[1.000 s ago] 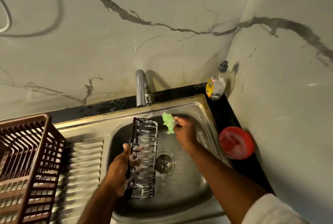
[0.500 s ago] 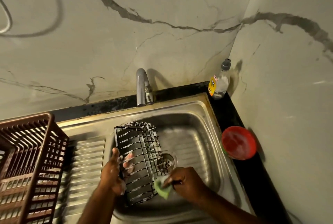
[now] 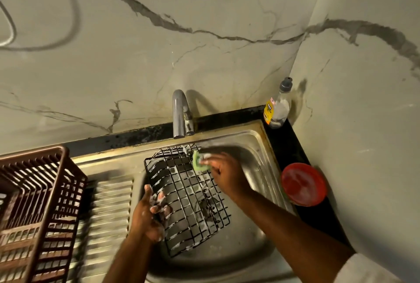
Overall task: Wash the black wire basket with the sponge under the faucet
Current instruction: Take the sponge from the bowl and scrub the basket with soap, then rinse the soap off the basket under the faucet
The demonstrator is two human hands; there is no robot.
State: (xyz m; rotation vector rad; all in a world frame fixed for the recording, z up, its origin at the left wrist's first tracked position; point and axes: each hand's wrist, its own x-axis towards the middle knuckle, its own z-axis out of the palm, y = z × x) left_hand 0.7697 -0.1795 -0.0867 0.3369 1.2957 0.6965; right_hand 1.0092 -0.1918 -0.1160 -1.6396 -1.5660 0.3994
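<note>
The black wire basket [image 3: 188, 194] lies tilted over the steel sink bowl [image 3: 256, 153], soapy foam clinging to its wires. My left hand [image 3: 151, 216] grips its left edge, fingers curled through the mesh. My right hand [image 3: 223, 172] pinches a green sponge [image 3: 198, 161] and presses it on the basket's far right corner, just below the chrome faucet [image 3: 180, 114]. No water stream shows from the spout.
A brown plastic dish rack [image 3: 34, 210] stands on the ribbed drainboard [image 3: 109, 212] at the left. A soap bottle [image 3: 277, 105] sits in the back right corner of the black counter, and a red bowl [image 3: 303, 183] rests on the counter to the right of the sink.
The sponge went from the basket's near edge up to its far right corner. The basket turned flatter and wider toward me; my left hand kept its hold on the left edge.
</note>
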